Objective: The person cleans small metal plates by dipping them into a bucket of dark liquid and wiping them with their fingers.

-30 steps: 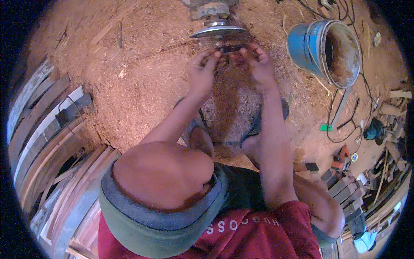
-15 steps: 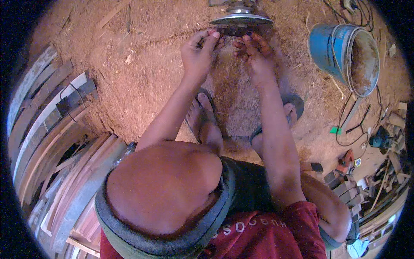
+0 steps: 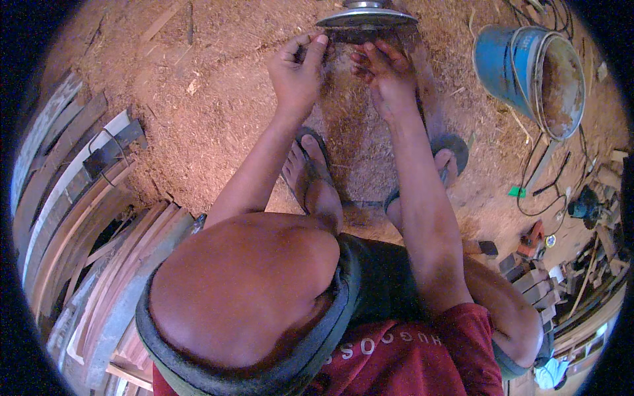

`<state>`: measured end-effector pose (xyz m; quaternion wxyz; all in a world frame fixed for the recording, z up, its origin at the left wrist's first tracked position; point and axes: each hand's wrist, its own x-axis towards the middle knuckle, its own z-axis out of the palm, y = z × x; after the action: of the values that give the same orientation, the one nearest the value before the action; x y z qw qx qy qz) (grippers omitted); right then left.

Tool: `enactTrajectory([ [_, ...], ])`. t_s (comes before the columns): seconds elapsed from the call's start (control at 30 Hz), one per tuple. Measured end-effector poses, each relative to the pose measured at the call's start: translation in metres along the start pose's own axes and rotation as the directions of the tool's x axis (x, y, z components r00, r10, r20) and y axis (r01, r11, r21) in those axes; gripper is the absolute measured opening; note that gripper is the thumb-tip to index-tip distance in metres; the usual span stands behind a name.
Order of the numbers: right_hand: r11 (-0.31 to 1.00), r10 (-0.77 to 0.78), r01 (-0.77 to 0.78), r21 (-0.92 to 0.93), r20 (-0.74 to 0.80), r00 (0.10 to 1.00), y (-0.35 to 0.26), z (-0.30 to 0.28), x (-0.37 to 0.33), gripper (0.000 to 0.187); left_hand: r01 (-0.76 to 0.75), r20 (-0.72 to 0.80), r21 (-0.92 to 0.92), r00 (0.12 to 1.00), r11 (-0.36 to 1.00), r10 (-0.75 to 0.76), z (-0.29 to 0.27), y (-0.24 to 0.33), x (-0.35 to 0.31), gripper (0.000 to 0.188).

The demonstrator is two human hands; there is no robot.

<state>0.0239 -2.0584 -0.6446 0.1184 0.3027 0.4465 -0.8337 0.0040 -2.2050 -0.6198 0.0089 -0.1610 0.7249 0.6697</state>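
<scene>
Pinching at grinder disc [image 3: 365, 18]: left hand [image 3: 297, 69] fingers closed, right hand [image 3: 389, 76] fingers open

Both bare arms reach forward. The left hand [image 3: 297, 72] pinches thumb and finger together. The right hand [image 3: 389, 79] has bent, curled fingers.

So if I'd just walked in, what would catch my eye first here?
Probably the two bare hands, left hand and right hand, reaching out together to a round grey metal disc at the top edge, above sandalled feet on sawdust-covered ground. Next, the battered blue metal bucket lying tipped at upper right. Curved wooden planks are stacked along the left.
</scene>
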Motion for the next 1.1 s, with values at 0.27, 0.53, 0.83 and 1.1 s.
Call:
enactTrajectory([
  [0.27, 0.996, 0.008, -0.012, 0.091, 0.037, 0.999, 0.005, 0.004, 0.003, 0.022, -0.066, -0.013, 0.055, 0.998, 0.996, 0.067, -0.002, 0.003, 0.002, 0.015],
  [0.53, 0.992, 0.022, -0.016, 0.124, -0.047, 0.999, 0.004, 0.008, 0.002, 0.019, -0.021, -0.01, -0.05, 1.0, 0.999, 0.02, 0.001, 0.012, -0.001, 0.018],
  [0.83, 0.989, 0.035, -0.022, 0.145, -0.082, 0.996, 0.008, 0.009, 0.001, 0.021, -0.081, -0.009, 0.059, 0.997, 0.995, 0.081, -0.003, 0.004, 0.004, 0.018],
  [1.1, 0.988, 0.023, -0.016, 0.156, -0.049, 0.999, 0.011, 0.006, 0.0, 0.02, -0.043, 0.015, 0.019, 0.999, 0.999, 0.043, -0.003, 0.006, 0.004, 0.016],
])
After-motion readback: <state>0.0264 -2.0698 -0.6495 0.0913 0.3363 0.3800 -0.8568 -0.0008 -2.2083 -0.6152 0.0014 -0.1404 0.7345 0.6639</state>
